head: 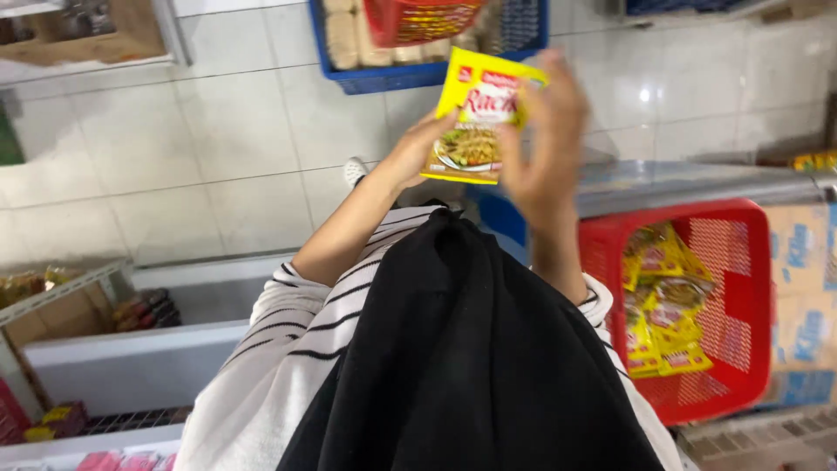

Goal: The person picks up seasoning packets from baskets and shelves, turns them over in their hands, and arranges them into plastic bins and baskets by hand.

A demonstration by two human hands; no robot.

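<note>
Holding a flat yellow plastic sachet with a picture of a noodle dish point(478, 118) up in front of the chest, the person grips it from both sides: the left hand point(417, 155) closes its fingers on the lower left edge, and the right hand point(547, 139) curls over the upper right corner, partly hiding it. The sachet hangs in the air above the pale tiled floor point(218, 139), tilted slightly. Lower right, a red plastic mesh basket point(741, 288) holds a pile of similar yellow sachets point(663, 301), well apart from the hands. Beyond the hands sits a blue plastic crate point(392, 77) with a second red basket point(418, 22) inside it.
</note>
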